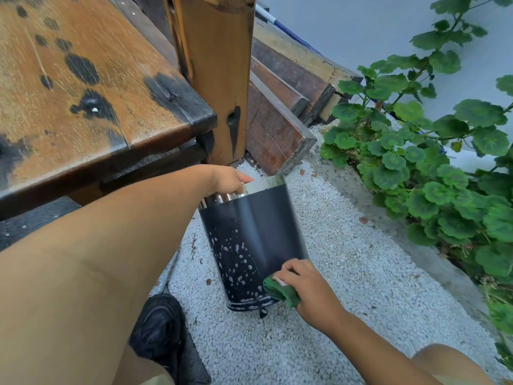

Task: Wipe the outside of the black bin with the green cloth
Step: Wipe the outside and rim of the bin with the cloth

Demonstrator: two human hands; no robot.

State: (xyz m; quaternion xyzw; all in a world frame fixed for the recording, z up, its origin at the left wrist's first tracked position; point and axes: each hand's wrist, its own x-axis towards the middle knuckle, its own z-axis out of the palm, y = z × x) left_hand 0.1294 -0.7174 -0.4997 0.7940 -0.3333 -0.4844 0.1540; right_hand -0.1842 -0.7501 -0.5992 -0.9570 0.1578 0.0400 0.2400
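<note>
**Head view: black bin, green cloth, two hands on gravel**

Black bin (258,234): standing tilted on white gravel (347,273), centre of scene, just in front of wooden post (219,79). Shiny metal band at top rim; dark side wall speckled with pale droplets on left lower part, smoother and cleaner on right part.

Left hand (226,180): reaching from near left across to far rim of bin; fingers curled closed over metal top edge, gripping it.

Right hand (308,290): near right, low against bin's side close to its base; fingers closed around green cloth (281,293), bunched, pressed against lower right of wall.

Weathered wooden tabletop (83,93): far left, orange-brown with black blotches, raised above gravel.

Stacked timber planks (283,101): far centre, lying behind post, ends toward viewer.

Green leafy plant (430,168): right side, spreading along pale wall (361,23) and concrete edging.

Black shoe (158,329): near left, on gravel beside dark mat, below left forearm.
</note>
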